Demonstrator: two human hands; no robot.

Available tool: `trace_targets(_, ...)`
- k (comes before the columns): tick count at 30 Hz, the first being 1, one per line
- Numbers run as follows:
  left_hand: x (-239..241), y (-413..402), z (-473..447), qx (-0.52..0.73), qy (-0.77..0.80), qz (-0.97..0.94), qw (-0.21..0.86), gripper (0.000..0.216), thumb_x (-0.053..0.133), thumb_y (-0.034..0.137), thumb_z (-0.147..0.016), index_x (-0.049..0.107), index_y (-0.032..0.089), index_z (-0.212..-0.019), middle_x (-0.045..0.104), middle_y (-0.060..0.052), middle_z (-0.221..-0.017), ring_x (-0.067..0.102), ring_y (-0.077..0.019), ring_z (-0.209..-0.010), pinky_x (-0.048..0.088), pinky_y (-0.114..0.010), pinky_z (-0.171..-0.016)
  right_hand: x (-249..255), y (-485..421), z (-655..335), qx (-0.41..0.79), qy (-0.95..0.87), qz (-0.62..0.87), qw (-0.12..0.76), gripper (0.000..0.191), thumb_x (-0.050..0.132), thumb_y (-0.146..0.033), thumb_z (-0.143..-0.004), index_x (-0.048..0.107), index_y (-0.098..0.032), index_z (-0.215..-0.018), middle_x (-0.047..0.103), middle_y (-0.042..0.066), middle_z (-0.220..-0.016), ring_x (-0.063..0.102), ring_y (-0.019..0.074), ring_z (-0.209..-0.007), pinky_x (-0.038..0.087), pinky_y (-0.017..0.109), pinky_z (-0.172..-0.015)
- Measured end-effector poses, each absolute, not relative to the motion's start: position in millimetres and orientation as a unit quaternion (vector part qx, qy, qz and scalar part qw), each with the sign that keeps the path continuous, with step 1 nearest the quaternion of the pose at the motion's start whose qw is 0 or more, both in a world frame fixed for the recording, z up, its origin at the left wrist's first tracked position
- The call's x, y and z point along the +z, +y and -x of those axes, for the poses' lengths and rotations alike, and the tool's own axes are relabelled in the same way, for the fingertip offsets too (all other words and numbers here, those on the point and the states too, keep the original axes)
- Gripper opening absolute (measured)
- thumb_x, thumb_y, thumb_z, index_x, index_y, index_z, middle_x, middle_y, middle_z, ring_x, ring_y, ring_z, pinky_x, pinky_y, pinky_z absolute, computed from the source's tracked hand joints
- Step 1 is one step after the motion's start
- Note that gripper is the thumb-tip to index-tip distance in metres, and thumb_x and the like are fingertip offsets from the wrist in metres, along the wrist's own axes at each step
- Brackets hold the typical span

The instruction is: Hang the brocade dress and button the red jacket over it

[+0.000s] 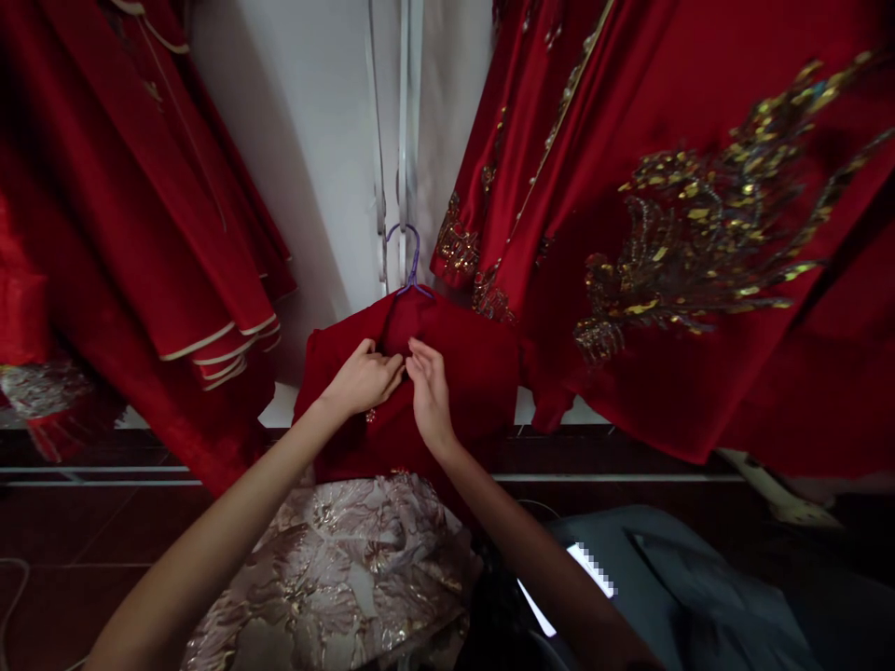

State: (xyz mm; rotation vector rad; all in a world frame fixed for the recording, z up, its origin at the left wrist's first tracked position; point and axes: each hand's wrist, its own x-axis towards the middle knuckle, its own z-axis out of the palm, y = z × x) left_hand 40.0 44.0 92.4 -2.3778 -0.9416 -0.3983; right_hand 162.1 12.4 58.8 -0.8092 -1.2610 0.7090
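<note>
A dark red garment hangs on a purple hanger in front of me. My left hand is at its upper front, below the neck opening, with the fingers curled closed on the cloth. Close beside it, my right hand has its fingers drawn together, its fingertips on the same cloth and almost meeting the left ones. Whatever small part lies between the fingertips is hidden. A small sparkling ornament sits on the garment just under my left hand.
Red garments with pale trim hang at the left. On the right hangs red cloth with gold sequin embroidery. A pale shiny textured fabric lies below my hands. A blue-grey object with a bright patch is at lower right.
</note>
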Motion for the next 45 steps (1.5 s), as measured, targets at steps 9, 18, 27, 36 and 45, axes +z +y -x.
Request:
trace_targets(9, 90.6, 51.0, 3.5, -0.063, -0.398, 0.868, 0.290, 0.030, 0.039, 0.014, -0.077, 0.067, 0.015, -0.065, 0.063, -0.013, -0.059, 0.056, -0.0255, -0.068, 0.030, -0.046, -0.089, 54.0, 48.7, -179.7, 0.142, -0.576, 0.582, 0.556, 0.092, 0.048, -0.064, -0.076, 0.021, -0.001, -0.137, 0.020, 0.030, -0.143, 0.012, 0.0379, -0.135, 0.018, 0.054, -0.104)
trace_targets(18, 142.6, 81.5, 58.4, -0.136, -0.444, 0.850, 0.248, 0.030, 0.038, 0.018, -0.075, 0.057, 0.020, -0.052, 0.054, -0.010, -0.056, 0.050, -0.0270, -0.085, 0.022, -0.049, -0.098, 101.0, 88.3, -276.9, -0.066, -0.645, 0.698, 0.303, 0.072, 0.039, -0.069, -0.077, 0.057, -0.004, -0.102, 0.059, 0.028, -0.103, 0.054, 0.0354, -0.102, 0.038, 0.046, -0.087)
trace_targets(27, 133.6, 88.5, 75.0, -0.038, -0.536, 0.842, 0.052, 0.020, 0.045, 0.026, -0.070, 0.063, 0.019, -0.072, 0.064, -0.007, -0.067, 0.057, -0.0212, -0.070, 0.036, -0.041, -0.082, 172.7, 97.2, -338.1, 0.209, -0.813, 0.544, 0.022, 0.054, 0.061, -0.071, -0.057, 0.062, -0.017, -0.061, 0.055, 0.000, -0.053, 0.050, 0.0117, -0.048, 0.039, 0.025, -0.050)
trace_targets(36, 140.0, 74.1, 114.3, 0.051, -0.561, 0.735, -0.377, 0.050, 0.054, 0.059, -0.068, 0.065, 0.017, -0.091, 0.068, -0.012, -0.087, 0.063, -0.0208, -0.070, 0.043, -0.026, -0.057, 149.1, 90.8, -353.9, 0.275, -0.815, 0.483, 0.166, 0.043, 0.057, -0.059, -0.070, 0.066, -0.017, -0.079, 0.062, 0.003, -0.068, 0.055, 0.0124, -0.059, 0.042, 0.023, -0.054)
trace_targets(45, 121.8, 104.8, 56.8, -0.232, -0.460, 0.845, -0.143, 0.052, 0.032, 0.059, -0.083, 0.058, 0.015, -0.073, 0.057, -0.001, -0.068, 0.049, -0.0133, -0.065, 0.039, -0.022, -0.062, 121.2, 97.6, -353.9, 0.211, -0.768, 0.509, 0.327, 0.048, 0.047, -0.056, -0.079, 0.067, -0.014, -0.092, 0.066, 0.004, -0.076, 0.056, 0.0147, -0.064, 0.043, 0.026, -0.058)
